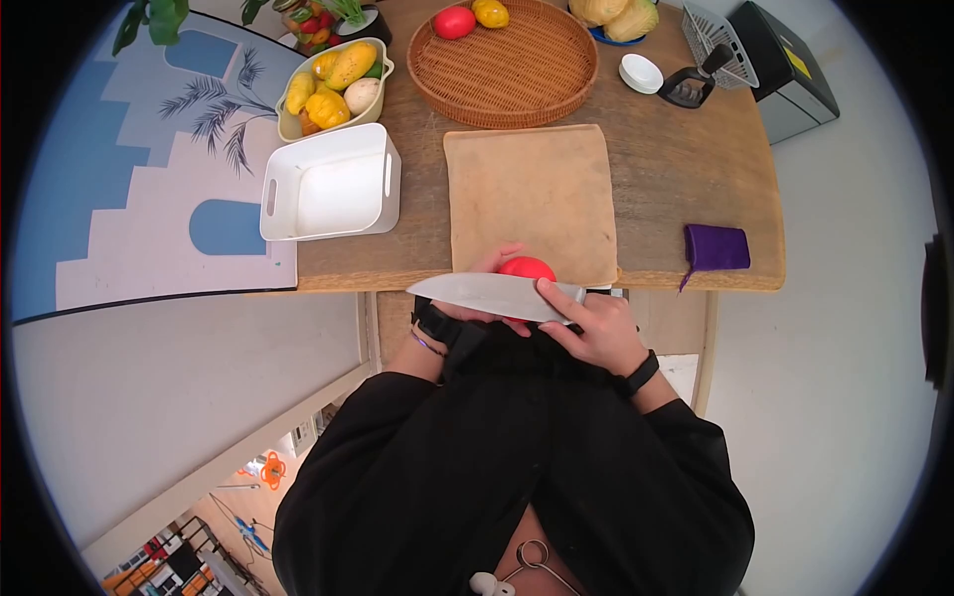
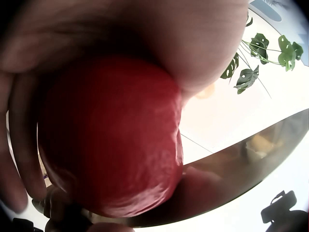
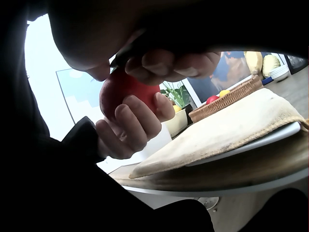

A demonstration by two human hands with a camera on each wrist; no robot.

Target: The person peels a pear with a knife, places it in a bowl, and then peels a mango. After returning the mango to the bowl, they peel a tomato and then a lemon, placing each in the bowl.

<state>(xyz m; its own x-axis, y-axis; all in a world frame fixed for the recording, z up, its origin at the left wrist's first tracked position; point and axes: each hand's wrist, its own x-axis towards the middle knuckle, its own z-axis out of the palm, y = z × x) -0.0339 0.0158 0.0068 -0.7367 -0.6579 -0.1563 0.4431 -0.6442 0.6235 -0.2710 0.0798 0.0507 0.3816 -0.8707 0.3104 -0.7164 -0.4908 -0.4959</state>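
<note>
A round, glossy red fruit (image 1: 527, 267) is held over the table's front edge, close to the person's body. My left hand (image 1: 494, 260) cups it from the side and below, fingers curled round it, as the right wrist view shows. My right hand (image 1: 602, 330) grips a large kitchen knife (image 1: 472, 292) by its handle, the index finger stretched along the blade. The broad blade lies across the fruit in the head view, its tip pointing left, and hides part of the left hand. In the left wrist view, the red fruit (image 2: 113, 137) overlaps the shiny blade (image 2: 241, 166).
A cloth-covered board (image 1: 532, 194) lies just beyond the hands. A white bin (image 1: 390, 189) and a fruit-filled basin (image 1: 286, 124) stand left. Behind is a wicker tray (image 1: 507, 74) with a red and a yellow fruit. A purple pouch (image 1: 717, 247) lies right.
</note>
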